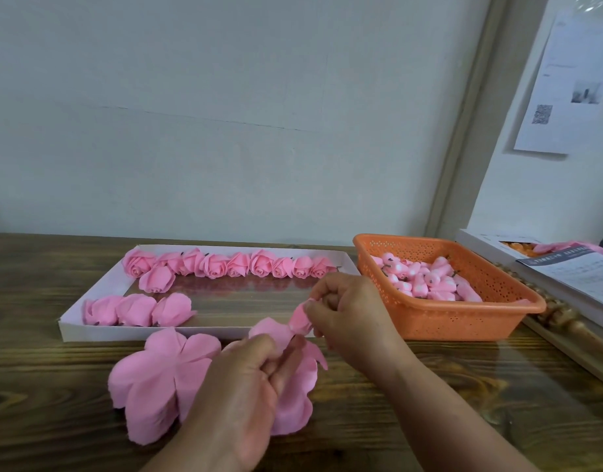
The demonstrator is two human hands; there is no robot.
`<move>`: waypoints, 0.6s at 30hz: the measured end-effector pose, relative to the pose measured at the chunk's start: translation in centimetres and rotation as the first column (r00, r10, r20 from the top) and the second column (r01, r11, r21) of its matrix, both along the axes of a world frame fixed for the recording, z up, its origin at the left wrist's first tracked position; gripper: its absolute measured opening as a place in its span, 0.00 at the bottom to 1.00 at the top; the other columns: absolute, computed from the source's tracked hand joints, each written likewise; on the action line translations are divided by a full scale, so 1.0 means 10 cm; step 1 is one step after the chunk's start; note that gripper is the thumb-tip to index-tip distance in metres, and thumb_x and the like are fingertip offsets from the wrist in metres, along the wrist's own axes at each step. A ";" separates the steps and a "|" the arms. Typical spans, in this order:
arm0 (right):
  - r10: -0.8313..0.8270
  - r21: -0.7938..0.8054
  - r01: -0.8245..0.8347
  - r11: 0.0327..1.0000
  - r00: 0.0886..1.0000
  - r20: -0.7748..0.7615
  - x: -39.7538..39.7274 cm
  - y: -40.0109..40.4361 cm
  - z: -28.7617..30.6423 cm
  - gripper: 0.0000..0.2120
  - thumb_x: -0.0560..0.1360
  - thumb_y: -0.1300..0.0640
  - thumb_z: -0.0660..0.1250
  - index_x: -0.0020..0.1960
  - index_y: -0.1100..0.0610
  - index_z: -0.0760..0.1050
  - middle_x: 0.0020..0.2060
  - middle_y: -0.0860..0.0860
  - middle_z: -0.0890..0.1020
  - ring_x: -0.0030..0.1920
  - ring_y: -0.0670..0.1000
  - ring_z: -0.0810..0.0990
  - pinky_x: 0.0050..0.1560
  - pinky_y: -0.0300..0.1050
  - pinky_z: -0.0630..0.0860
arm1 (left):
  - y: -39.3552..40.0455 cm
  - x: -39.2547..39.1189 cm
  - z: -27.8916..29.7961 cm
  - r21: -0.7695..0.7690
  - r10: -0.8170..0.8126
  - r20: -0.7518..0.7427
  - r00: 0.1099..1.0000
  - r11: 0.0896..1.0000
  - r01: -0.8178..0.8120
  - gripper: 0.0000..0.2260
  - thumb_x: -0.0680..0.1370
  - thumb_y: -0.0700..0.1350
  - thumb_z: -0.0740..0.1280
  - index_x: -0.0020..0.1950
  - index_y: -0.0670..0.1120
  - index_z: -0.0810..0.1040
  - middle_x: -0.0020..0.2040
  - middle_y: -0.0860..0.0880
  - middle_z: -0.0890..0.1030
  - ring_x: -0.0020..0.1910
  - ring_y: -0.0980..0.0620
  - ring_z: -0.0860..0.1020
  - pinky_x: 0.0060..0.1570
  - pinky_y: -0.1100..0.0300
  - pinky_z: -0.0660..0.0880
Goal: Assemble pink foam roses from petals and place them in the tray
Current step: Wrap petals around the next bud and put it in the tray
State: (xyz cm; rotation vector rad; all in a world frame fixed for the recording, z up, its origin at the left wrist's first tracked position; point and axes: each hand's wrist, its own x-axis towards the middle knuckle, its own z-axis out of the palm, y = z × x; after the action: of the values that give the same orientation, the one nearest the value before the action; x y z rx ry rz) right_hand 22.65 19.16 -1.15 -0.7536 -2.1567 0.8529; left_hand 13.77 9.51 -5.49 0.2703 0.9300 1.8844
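Rose bud (299, 321) pinched in right hand (347, 313) fingertips, just above left hand (245, 379), whose curled fingers grip a petal sheet (293, 396) under the bud. Petal stack (160, 373) on worktop (429, 403) just left of left hand. Tray (89, 330) w/ finished roses (225, 265) beyond both hands; orange basket (463, 321) right of right hand.

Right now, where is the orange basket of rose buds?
In the head view, the orange basket sits on the wooden table at right, just right of the white tray and beyond the right hand.
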 end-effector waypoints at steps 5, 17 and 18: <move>0.006 0.013 -0.007 1.000 0.999 0.046 0.02 -0.01 0.05 0.10 0.71 0.67 0.65 0.34 0.57 0.75 0.26 0.52 0.77 0.27 0.51 0.76 0.30 0.49 0.75 | 0.01 -0.01 -0.09 -0.063 0.012 -0.294 0.956 0.997 -0.032 0.13 0.74 0.28 0.63 0.39 0.40 0.86 0.42 0.39 0.85 0.43 0.46 0.85 0.37 0.61 0.82; 0.069 -0.075 -0.062 0.995 0.992 0.101 0.03 -0.07 0.11 0.11 0.72 0.67 0.66 0.33 0.55 0.74 0.26 0.51 0.77 0.23 0.45 0.71 0.25 0.40 0.68 | 0.02 -0.04 -0.09 -0.060 0.168 -0.523 0.836 0.971 -0.232 0.06 0.76 0.33 0.67 0.46 0.41 0.82 0.37 0.43 0.85 0.34 0.48 0.84 0.37 0.59 0.82; 0.078 -0.107 -0.067 0.992 0.993 0.093 0.03 -0.07 0.11 0.11 0.72 0.67 0.66 0.33 0.56 0.74 0.25 0.51 0.77 0.21 0.43 0.71 0.24 0.38 0.68 | 0.01 -0.05 -0.09 -0.057 0.152 -0.555 0.818 0.974 -0.219 0.08 0.76 0.34 0.66 0.47 0.42 0.83 0.38 0.44 0.86 0.36 0.49 0.84 0.39 0.58 0.82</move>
State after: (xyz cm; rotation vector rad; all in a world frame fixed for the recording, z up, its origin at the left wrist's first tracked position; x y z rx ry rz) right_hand 22.98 18.42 -0.08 -0.7869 -2.2511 0.9915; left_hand 13.30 9.65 -6.43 0.6980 1.4978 1.9537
